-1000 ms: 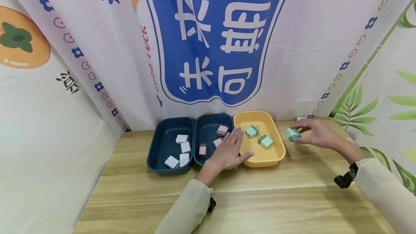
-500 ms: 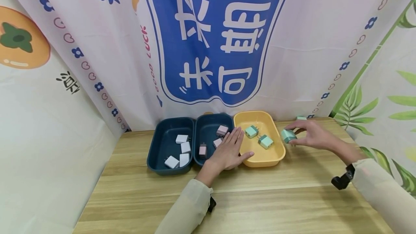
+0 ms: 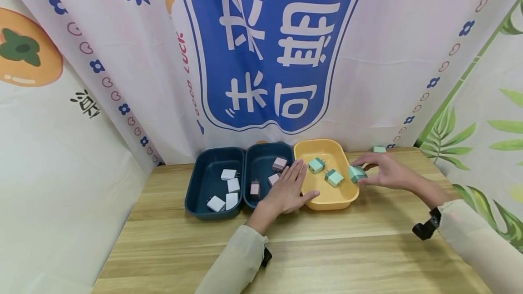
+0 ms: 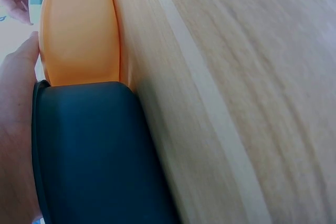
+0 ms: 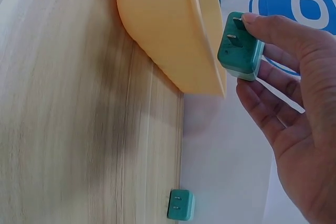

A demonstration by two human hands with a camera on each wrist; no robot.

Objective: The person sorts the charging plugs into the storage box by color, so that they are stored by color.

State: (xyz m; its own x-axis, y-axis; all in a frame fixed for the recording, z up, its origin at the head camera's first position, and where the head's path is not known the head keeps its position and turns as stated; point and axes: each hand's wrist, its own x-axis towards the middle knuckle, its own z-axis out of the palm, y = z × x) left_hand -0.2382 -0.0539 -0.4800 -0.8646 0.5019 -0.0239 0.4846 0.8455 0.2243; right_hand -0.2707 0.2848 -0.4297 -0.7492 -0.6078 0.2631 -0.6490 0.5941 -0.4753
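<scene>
My right hand point(image 3: 386, 171) pinches a green charger plug point(image 3: 357, 173) between thumb and fingers at the right rim of the yellow bin point(image 3: 347, 196). Its two metal prongs show in the right wrist view, where the held charger plug point(image 5: 241, 48) hangs beside the bin's wall. Two more green charger plugs point(image 3: 334, 178) lie inside the yellow bin. My left hand point(image 3: 286, 189) rests with fingers straight across the rims where the middle blue bin point(image 3: 261, 146) meets the yellow one. Pink charger plugs point(image 3: 279, 164) lie in that blue bin, partly hidden by the hand.
A left blue bin point(image 3: 200, 180) holds several white charger plugs point(image 3: 216, 203). One more green charger plug point(image 3: 379, 149) lies at the table's back edge, behind my right hand. A printed curtain point(image 3: 367, 80) hangs directly behind the bins. The wooden table point(image 3: 327, 248) extends in front.
My right hand has moved left with the green charger plug, from beside the yellow bin to its right rim. The left hand has stayed in place.
</scene>
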